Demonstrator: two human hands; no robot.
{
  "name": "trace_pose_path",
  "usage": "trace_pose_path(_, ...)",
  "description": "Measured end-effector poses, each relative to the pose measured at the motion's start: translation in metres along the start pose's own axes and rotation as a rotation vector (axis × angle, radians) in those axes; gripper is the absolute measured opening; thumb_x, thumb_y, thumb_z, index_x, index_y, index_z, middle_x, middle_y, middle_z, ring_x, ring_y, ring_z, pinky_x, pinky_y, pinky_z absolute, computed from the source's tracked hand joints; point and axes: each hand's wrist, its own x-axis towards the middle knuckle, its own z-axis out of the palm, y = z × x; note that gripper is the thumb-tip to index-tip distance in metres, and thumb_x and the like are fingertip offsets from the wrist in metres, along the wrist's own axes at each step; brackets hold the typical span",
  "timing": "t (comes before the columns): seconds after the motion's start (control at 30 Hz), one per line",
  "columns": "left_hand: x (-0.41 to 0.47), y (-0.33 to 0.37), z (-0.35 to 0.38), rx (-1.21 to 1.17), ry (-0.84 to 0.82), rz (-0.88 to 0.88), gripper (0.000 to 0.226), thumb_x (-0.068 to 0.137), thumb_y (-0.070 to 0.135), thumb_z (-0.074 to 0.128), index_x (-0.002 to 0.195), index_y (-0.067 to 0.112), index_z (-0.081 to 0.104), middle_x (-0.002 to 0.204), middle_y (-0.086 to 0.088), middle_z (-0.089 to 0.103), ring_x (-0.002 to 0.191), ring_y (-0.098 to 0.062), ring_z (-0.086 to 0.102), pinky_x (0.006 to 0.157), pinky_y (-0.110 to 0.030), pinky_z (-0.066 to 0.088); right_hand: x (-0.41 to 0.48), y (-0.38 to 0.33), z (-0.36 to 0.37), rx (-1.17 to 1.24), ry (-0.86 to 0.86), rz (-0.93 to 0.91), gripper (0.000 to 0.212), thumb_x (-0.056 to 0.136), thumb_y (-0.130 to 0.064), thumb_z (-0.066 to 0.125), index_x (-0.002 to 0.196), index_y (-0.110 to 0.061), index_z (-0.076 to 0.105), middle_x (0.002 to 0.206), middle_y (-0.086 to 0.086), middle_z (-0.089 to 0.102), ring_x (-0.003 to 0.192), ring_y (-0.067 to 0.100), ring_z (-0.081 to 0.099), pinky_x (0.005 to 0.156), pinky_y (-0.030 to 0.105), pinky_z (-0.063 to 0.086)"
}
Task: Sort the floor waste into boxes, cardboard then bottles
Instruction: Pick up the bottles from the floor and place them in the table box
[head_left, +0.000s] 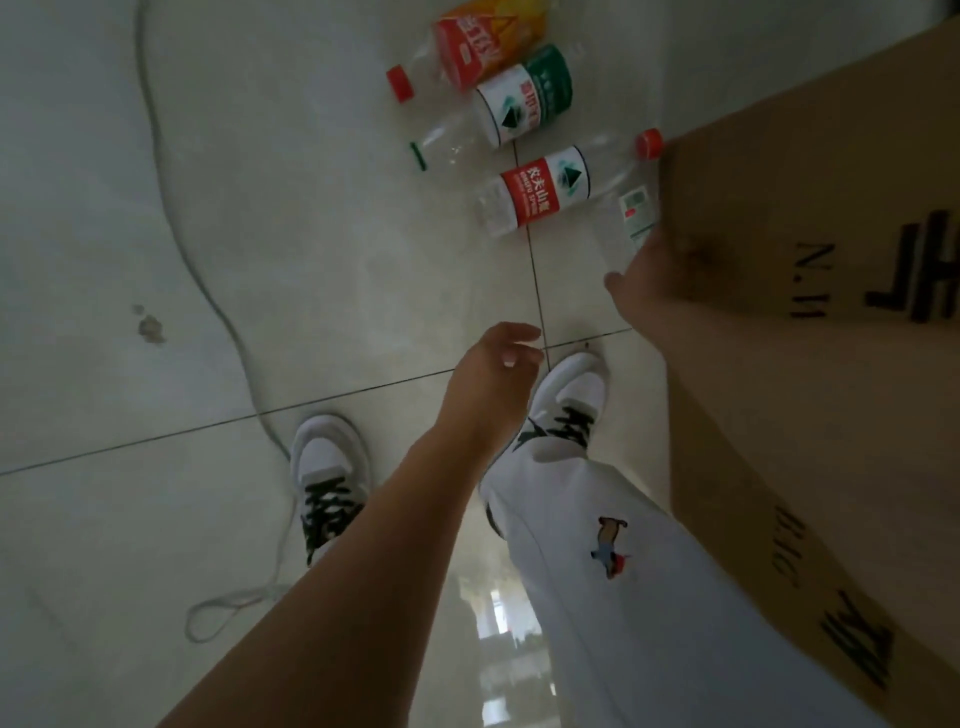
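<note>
Left hand (493, 364): I saw it above the right shoe (574, 395); fingers loosely curled, slightly apart, holding nothing.
Right hand (652, 275): at the cardboard box (831, 208) edge, over the near end of a clear bottle (636, 213); thumb stuck out left, fingers hidden, I couldn't tell the grip.
Clear bottle: green-white label, against the box side, just beside the red-label water bottle (545, 192).
Other bottles: green-label bottle (524, 101) and orange-label bottle (488, 41) lay on the tiled floor (260, 234), touching each other.
Cable (208, 291): white, snaked across the floor on the left.
</note>
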Motion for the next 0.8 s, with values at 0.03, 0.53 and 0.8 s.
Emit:
trace_pose_path(0.03, 0.004, -0.006, 0.003, 0.015, -0.046, -0.006, 0.031, 0.092, 0.013, 0.049, 0.117, 0.026, 0.061, 0.104, 0.005, 0.069, 0.094, -0.016, 0.067, 0.082, -0.026, 0.054, 0.01, 0.0, 0.004, -0.027, 0.038, 0.007, 0.08, 0.087, -0.029, 0.068, 0.149, -0.009, 0.023, 0.147, 0.024, 0.031, 0.131, 0.04, 0.039, 0.104, 0.046, 0.038)
trace_pose_path(0.53, -0.122, 0.102, -0.064, 0.067, -0.045, 0.07, 0.029, 0.094, 0.009, 0.05, 0.117, 0.023, 0.061, 0.095, 0.005, 0.066, 0.091, -0.022, 0.066, 0.073, -0.025, 0.047, -0.128, -0.016, -0.115, 0.468, 0.034, 0.049, 0.072, 0.074, -0.033, 0.078, 0.132, -0.011, 0.043, 0.127, 0.015, 0.056, 0.114, 0.035, 0.057, 0.093, 0.043, 0.049)
trace_pose_path(0.8, -0.366, 0.352, -0.135, 0.038, 0.059, 0.435, 0.026, 0.086, 0.009, 0.062, 0.082, 0.034, 0.065, 0.087, 0.008, 0.069, 0.073, -0.005, 0.065, 0.076, -0.03, 0.053, -0.386, -0.024, -0.422, 1.181, 0.228, -0.129, 0.072, 0.065, -0.05, 0.078, 0.128, -0.03, 0.05, 0.114, 0.002, 0.068, 0.099, 0.02, 0.068, 0.084, 0.04, 0.057)
